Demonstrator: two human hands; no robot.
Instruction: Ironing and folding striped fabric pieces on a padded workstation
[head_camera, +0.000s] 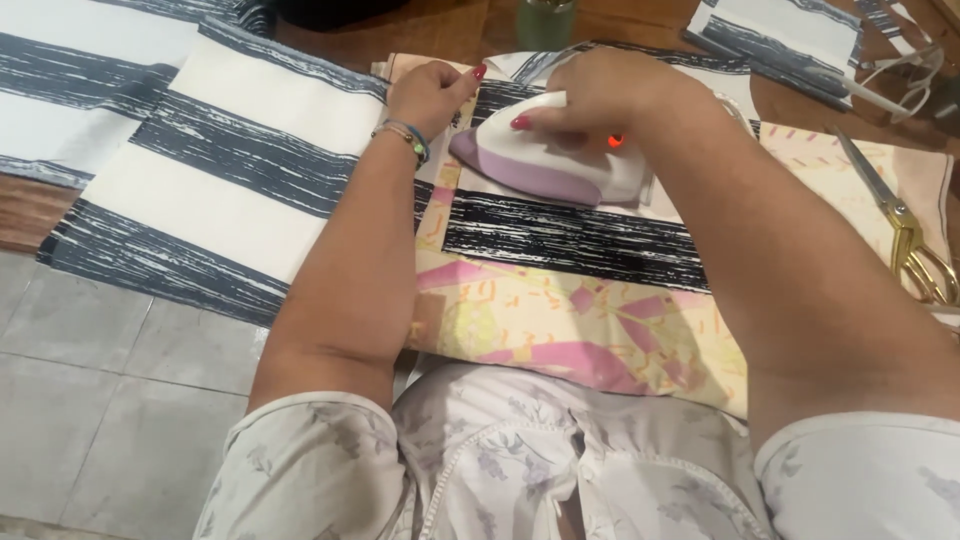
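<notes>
The right hand grips the handle of a small white-and-lilac iron, its soleplate flat on a black-and-white striped fabric piece. Just left of the iron, the left hand presses that fabric down — fingers curled, holding nothing. Gold-handled scissors lie well right of the iron on the surface.

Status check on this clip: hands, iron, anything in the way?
Right hand grips small white-and-purple iron, light on. Left hand pins striped fabric piece. Gold scissors lie apart, right.
</notes>
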